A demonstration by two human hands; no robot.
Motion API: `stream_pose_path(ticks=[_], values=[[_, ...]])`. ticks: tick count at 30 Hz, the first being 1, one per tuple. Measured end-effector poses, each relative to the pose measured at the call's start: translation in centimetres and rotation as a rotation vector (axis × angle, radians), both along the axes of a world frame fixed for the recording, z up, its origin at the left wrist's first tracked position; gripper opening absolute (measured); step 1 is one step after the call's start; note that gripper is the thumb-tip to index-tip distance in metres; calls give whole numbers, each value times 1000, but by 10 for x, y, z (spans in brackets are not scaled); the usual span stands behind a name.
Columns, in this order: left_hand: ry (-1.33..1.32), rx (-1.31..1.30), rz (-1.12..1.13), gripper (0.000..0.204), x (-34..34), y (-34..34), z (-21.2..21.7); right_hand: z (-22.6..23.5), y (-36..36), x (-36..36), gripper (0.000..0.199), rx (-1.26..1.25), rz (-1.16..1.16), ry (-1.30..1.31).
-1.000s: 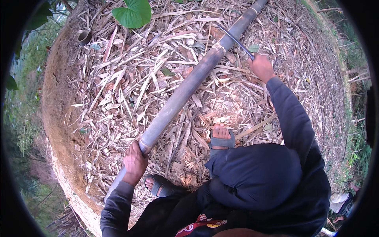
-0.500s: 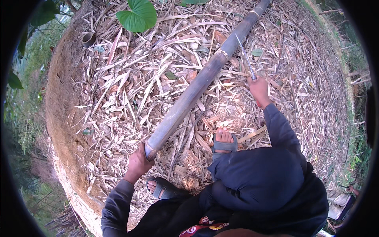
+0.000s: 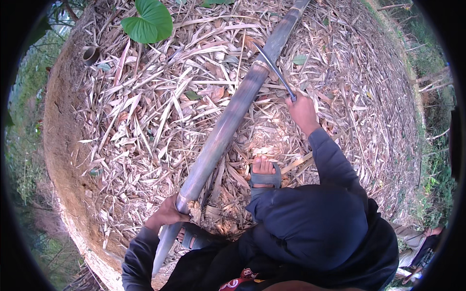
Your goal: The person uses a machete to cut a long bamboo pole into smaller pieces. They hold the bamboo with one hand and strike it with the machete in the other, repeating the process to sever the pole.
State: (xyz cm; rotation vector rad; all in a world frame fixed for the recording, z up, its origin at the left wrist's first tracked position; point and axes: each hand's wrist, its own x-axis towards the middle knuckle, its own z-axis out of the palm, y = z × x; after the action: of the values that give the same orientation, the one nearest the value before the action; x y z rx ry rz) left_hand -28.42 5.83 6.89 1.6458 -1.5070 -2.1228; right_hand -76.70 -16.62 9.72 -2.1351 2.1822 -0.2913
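A long grey-brown bamboo pole (image 3: pixel 224 126) with pale node rings slants from the far right of centre down to the near left. My left hand (image 3: pixel 168 213) is wrapped round it at a node close to its near end, which tapers past the hand. In my right hand (image 3: pixel 303 112), closed round the handle, is a long-bladed knife (image 3: pixel 277 72). Its blade lies across the pole in this view, by a far node; whether it touches the bamboo I cannot tell. The knife's handle is mostly hidden by my fingers.
Dry bamboo leaves (image 3: pixel 145 121) cover the ground. My sandalled foot (image 3: pixel 264 173) stands right of the pole, the other beside its near end. A green heart-shaped leaf (image 3: pixel 148 22) hangs at the far left, near a short hollow stub (image 3: pixel 91 56). Another person (image 3: pixel 416 247) shows partly at lower right.
The pole has slid nearer to me, so its near end now reaches beyond my left hand. The knife has swung left, from beside the pole to across it.
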Motion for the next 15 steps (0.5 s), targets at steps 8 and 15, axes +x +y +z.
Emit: stream_pose_path(ticks=[8,15], values=[[292,238,51,64,22,13,-46,26,-5,1,36,68,361,193],[316,282,64,63,31,15,-46,34,-11,35,39,181,524,306]])
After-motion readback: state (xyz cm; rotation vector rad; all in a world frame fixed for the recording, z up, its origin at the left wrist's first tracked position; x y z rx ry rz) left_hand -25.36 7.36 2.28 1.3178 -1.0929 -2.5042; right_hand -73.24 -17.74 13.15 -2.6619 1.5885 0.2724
